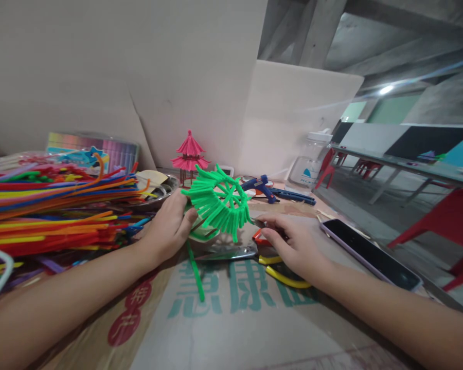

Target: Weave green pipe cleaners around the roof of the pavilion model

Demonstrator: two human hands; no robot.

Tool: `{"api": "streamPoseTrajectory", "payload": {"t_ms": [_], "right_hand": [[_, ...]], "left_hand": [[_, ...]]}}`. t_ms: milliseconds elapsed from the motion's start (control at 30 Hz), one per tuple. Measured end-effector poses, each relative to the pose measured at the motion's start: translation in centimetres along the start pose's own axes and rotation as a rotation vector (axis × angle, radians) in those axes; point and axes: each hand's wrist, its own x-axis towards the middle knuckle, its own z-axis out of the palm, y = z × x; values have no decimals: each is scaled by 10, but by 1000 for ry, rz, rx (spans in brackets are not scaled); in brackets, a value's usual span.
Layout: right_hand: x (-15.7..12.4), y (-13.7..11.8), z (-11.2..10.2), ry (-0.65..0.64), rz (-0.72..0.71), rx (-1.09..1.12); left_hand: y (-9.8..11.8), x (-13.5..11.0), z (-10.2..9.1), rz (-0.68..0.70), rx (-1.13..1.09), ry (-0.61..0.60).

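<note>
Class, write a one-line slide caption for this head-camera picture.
Left hand grips a green pipe-cleaner model; right hand lies over yellow-handled pliers, beside a heap of coloured pipe cleaners.

The green pipe-cleaner dome (220,203) is hiding fingers (185,218) of the left hand (168,228); right of it, the right hand (293,245) is partly covering yellow-handled pliers (284,278); leftward, the pipe-cleaner pile (54,205) is running off-frame.

Your counter (235,329) carries a heap of coloured pipe cleaners (50,205) at the left, a pink pagoda model (189,154) behind, a blue glue gun (260,186) near it, and 1 dark phone (370,254) at the right.
</note>
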Motion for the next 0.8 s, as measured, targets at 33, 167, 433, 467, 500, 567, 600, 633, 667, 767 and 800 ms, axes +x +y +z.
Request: {"api": "streamPoseTrajectory", "payload": {"t_ms": [33,167,433,467,500,567,600,633,667,767,800], "right_hand": [[0,0,0,4,10,5],[0,-2,-1,-3,3,6],[1,0,0,-4,-15,-17],[1,0,0,-1,-12,-11],[0,0,0,0,-4,-2],[0,1,1,12,17,19],[0,1,1,20,33,33],[0,2,2,25,52,48],[0,2,2,28,71,61],[0,3,3,19,106,83],[0,3,3,17,106,84]], "left_hand": [[0,0,0,-5,4,-1],[1,0,-1,-15,11,-12],[2,1,-1,4,-3,-26],[2,1,-1,6,-6,-28],[1,1,-1,4,-8,-27],[1,1,-1,-10,-9,-27],[1,1,-1,-15,-10,-28],[1,1,-1,-19,-11,-26],[0,1,-1,-19,-14,-22],[0,1,0,-12,-28,3],[0,1,0,-15,-31,8]]}}
